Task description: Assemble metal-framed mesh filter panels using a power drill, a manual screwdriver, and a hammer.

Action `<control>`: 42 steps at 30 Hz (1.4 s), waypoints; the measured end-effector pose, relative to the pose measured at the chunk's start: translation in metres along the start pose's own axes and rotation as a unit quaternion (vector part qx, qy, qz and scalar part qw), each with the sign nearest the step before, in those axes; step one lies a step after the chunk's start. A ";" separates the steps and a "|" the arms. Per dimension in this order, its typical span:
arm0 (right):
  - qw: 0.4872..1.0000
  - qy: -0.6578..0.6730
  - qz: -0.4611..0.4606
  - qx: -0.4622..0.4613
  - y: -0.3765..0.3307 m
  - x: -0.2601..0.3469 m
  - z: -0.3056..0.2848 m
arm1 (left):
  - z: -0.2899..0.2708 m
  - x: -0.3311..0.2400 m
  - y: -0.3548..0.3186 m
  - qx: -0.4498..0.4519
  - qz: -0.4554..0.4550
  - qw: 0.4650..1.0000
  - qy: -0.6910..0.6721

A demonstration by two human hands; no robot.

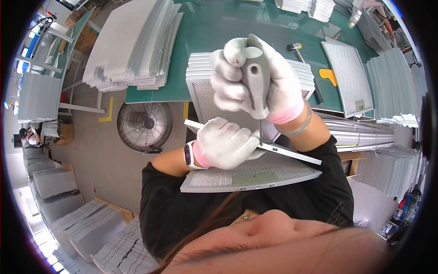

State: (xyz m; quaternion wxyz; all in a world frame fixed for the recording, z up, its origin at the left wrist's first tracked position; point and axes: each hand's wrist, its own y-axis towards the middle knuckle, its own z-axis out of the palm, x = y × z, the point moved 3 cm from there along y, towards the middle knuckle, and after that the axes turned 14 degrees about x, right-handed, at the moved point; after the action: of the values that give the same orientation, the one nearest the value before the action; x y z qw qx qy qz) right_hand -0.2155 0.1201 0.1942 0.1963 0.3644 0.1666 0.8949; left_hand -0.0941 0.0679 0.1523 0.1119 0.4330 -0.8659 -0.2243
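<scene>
My right hand [278,77], in a white glove with a pink cuff, is closed around the grey handle of a screwdriver [257,84]. The tool stands upright with its thin shaft pointing down. Its tip meets, or is very close to, the slim metal edge of a mesh filter panel [292,154]. My left hand [226,143], gloved alike, is wrapped over that same edge beside the shaft. Its fingers hide part of the frame. Closer to my body lies another mesh filter panel [219,181] with a grey plate on its front edge.
Beyond my hands, a stack of framed mesh panels [200,68] is at the green table [214,27]. To its right are a mallet [295,47], a yellow scraper [327,76] and a mesh panel [346,73]. Mesh sheets [132,41] are piled left, above a floor fan [145,128].
</scene>
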 end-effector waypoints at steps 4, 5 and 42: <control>0.997 -0.049 -0.021 -0.050 -0.003 0.003 0.004 | 0.000 0.002 0.001 0.010 -0.011 1.000 0.005; 0.995 -0.067 -0.061 -0.032 -0.003 0.002 0.001 | 0.000 0.002 0.001 0.015 -0.015 1.000 0.000; 0.980 -0.188 -0.023 0.056 0.011 -0.001 -0.007 | 0.001 0.003 0.001 -0.023 0.009 1.000 0.018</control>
State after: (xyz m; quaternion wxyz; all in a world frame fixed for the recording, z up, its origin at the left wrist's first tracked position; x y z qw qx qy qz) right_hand -0.2222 0.1092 0.1938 0.2233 0.5328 0.1852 0.7949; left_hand -0.0965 0.0664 0.1517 0.1391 0.4265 -0.8623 -0.2349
